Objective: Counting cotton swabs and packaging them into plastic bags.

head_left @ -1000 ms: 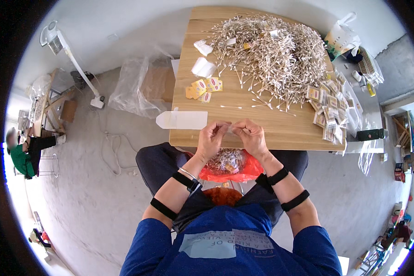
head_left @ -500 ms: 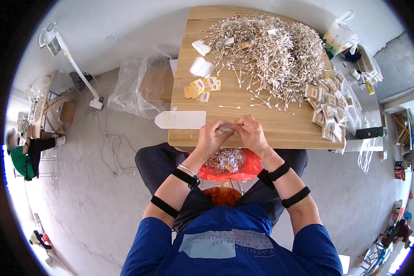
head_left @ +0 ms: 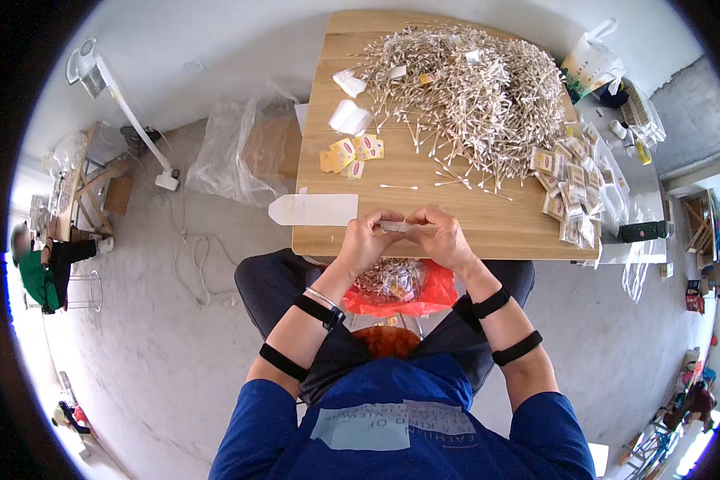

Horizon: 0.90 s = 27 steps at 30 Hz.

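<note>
Over the table's near edge, my left hand (head_left: 366, 240) and my right hand (head_left: 442, 236) pinch a small whitish packet (head_left: 394, 227) between them, one at each end. It looks like a thin plastic sleeve, but its contents are mostly covered by my fingers. Left of my left hand lies a flat white strip (head_left: 320, 210) with a pointed end. Just beyond, a single cotton swab (head_left: 398, 186) rests on the wood. Small yellow printed cards (head_left: 350, 154) lie in a loose stack, with white paper pieces (head_left: 350, 117) behind them.
A big heap of cotton swabs (head_left: 472, 96) covers the table's (head_left: 320, 88) far right. Filled small packets (head_left: 572, 188) pile up at the right edge. Below, a red plastic bag (head_left: 432, 292) of swabs sits between my knees. Another person (head_left: 38, 276) sits far left.
My right hand has shifted slightly and its fingers have moved along the packet, so more of the packet shows between my hands. The table items have not moved.
</note>
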Each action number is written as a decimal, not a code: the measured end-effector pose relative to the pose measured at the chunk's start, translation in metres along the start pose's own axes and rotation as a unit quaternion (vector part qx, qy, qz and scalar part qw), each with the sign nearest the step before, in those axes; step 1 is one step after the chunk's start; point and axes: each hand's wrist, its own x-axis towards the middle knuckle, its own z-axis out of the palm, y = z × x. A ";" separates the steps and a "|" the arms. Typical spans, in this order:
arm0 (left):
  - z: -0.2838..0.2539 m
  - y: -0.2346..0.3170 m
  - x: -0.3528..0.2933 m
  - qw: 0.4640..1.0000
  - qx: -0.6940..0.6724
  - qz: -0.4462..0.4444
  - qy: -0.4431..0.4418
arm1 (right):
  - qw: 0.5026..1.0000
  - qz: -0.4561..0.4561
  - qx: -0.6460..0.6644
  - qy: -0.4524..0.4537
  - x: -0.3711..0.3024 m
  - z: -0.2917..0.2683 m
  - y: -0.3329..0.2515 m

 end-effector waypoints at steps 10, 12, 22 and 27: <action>-0.007 -0.002 -0.001 0.995 0.067 0.068 -0.012 | 0.988 -0.126 -0.086 0.010 0.001 0.004 -0.001; -0.004 -0.001 -0.002 0.998 0.054 0.029 0.004 | 0.985 -0.139 -0.101 0.002 0.003 0.002 0.002; -0.001 -0.023 0.000 0.995 0.057 0.079 -0.011 | 0.997 -0.059 -0.027 -0.028 -0.005 0.008 -0.010; 0.001 -0.038 0.005 0.980 0.123 0.157 -0.006 | 0.998 -0.040 -0.055 -0.013 -0.004 0.015 0.019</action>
